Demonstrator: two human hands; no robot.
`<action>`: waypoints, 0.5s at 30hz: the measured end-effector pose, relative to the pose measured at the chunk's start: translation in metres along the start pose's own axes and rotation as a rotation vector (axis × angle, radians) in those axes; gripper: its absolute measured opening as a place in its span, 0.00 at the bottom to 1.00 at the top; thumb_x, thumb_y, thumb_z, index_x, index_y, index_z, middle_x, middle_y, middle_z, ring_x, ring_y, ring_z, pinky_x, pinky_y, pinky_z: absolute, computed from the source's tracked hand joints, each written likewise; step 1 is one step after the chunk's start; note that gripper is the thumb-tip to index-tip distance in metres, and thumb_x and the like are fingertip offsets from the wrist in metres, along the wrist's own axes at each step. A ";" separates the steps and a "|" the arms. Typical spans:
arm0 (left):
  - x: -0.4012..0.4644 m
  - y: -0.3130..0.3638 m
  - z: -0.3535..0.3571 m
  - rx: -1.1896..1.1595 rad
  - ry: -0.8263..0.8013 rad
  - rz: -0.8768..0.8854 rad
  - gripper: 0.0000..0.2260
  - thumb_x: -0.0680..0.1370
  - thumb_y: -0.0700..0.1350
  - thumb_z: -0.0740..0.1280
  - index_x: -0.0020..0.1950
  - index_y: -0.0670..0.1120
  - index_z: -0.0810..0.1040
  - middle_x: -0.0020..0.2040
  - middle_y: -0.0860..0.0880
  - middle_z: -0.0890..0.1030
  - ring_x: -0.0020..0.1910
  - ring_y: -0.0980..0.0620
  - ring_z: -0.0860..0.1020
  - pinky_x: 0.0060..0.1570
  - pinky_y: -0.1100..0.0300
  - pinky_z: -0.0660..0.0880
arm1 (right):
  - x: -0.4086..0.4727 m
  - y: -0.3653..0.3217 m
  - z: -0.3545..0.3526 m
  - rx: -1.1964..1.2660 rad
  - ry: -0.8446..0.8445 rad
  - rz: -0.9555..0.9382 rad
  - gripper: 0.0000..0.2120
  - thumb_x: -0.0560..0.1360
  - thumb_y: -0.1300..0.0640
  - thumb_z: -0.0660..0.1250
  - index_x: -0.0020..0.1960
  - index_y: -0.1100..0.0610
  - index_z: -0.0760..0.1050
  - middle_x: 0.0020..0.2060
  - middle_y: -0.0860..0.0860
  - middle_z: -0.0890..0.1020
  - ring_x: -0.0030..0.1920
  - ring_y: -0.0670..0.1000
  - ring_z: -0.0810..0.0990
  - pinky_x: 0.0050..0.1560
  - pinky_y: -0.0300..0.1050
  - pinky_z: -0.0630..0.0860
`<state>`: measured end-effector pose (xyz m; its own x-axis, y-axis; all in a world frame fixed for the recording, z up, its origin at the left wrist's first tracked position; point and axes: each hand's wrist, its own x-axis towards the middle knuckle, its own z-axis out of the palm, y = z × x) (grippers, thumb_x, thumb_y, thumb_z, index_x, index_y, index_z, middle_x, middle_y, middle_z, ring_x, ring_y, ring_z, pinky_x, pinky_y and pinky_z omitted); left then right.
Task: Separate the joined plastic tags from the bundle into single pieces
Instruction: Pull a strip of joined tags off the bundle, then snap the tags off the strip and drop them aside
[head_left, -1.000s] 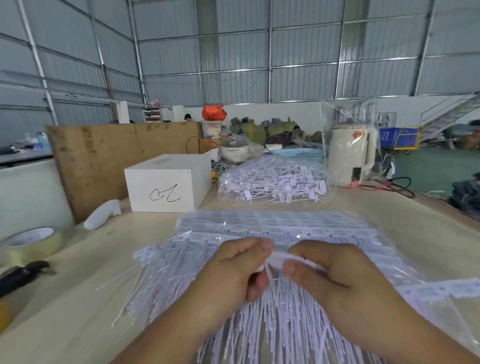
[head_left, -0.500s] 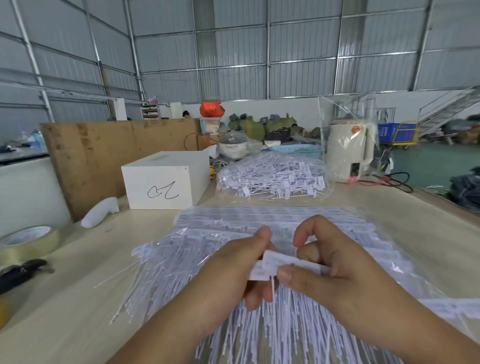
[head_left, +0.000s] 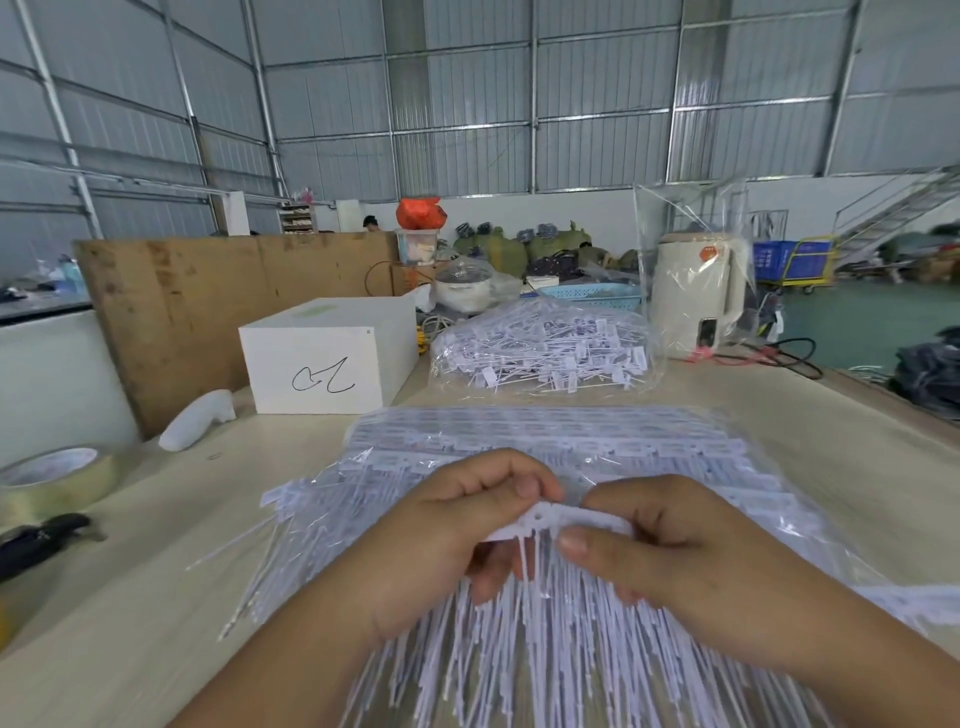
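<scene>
box (head_left: 322, 358) left of bagged tags (head_left: 540, 353) | bundle (head_left: 545, 447) before both, on table (head_left: 130, 597)

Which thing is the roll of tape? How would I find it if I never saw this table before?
Start at the white box with the black scribble, standing on the wooden table. Go left and toward the person, past the white handle-shaped thing, to the table's left edge. The roll of tape lies flat there: the only round, see-through yellowish ring, just behind a black tool.
</scene>
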<state>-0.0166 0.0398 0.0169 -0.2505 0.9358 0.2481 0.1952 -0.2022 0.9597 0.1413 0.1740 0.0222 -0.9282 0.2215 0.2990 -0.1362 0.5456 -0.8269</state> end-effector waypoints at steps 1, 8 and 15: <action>-0.001 0.000 -0.001 -0.019 -0.038 -0.008 0.09 0.76 0.54 0.65 0.49 0.52 0.82 0.32 0.46 0.79 0.24 0.48 0.70 0.25 0.65 0.67 | 0.000 -0.001 -0.001 -0.009 -0.026 -0.013 0.11 0.74 0.43 0.68 0.36 0.46 0.79 0.26 0.52 0.66 0.28 0.53 0.63 0.32 0.45 0.60; 0.004 -0.005 0.015 -0.074 0.078 0.104 0.05 0.75 0.48 0.66 0.46 0.51 0.82 0.31 0.49 0.77 0.20 0.54 0.68 0.24 0.66 0.66 | 0.002 -0.002 0.013 0.002 0.197 -0.047 0.12 0.79 0.49 0.66 0.38 0.49 0.81 0.26 0.53 0.68 0.29 0.53 0.64 0.30 0.40 0.61; 0.007 -0.005 0.039 -0.566 0.203 0.081 0.05 0.68 0.38 0.72 0.41 0.46 0.83 0.25 0.46 0.73 0.16 0.54 0.65 0.20 0.66 0.65 | 0.002 -0.016 0.044 0.096 0.523 -0.130 0.17 0.79 0.58 0.65 0.31 0.53 0.73 0.21 0.48 0.77 0.21 0.40 0.70 0.25 0.29 0.64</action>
<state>0.0175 0.0589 0.0088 -0.4423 0.8487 0.2898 -0.2996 -0.4444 0.8443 0.1262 0.1304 0.0151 -0.6091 0.5425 0.5786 -0.2926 0.5243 -0.7997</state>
